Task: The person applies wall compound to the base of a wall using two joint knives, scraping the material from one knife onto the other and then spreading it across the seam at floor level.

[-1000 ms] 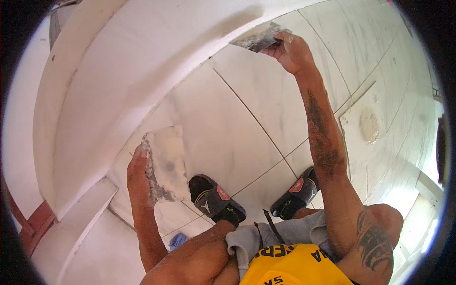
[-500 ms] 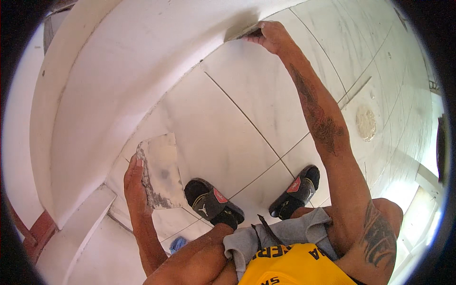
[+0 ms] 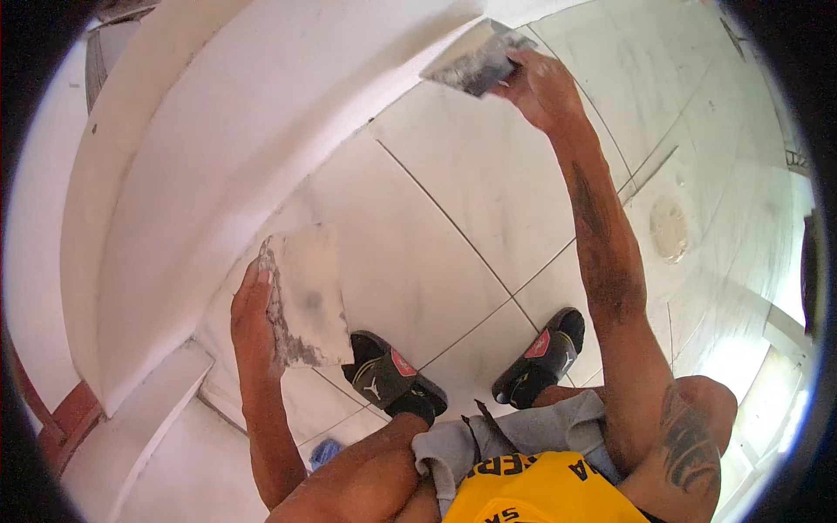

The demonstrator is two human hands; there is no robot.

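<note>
My left hand [image 3: 253, 318] grips one edge of a flat rectangular putty board [image 3: 307, 292], coated in pale putty with grey smears along the gripped side. It is held above the tiles, in front of my left foot. At the far end of my outstretched right arm, my right hand [image 3: 547, 91] is closed on a flat putty scraper [image 3: 471, 65]. Its face shows a mix of cream putty and dark metal. The scraper is at the foot of the white wall [image 3: 235, 113]; whether its edge touches the wall I cannot tell.
Large white marbled tiles [image 3: 410, 227] with dark joints cover the floor. My feet in black slides [image 3: 392, 375] are planted on them. A round cream patch [image 3: 670, 228] marks the floor at the right. Something blue [image 3: 325, 452] lies beside my left leg, and a white ledge [image 3: 166, 392] runs at the left.
My right hand has drawn the scraper slightly right and turned it, so its putty-smeared face now shows. My left hand has raised the board a little, up and to the right.
</note>
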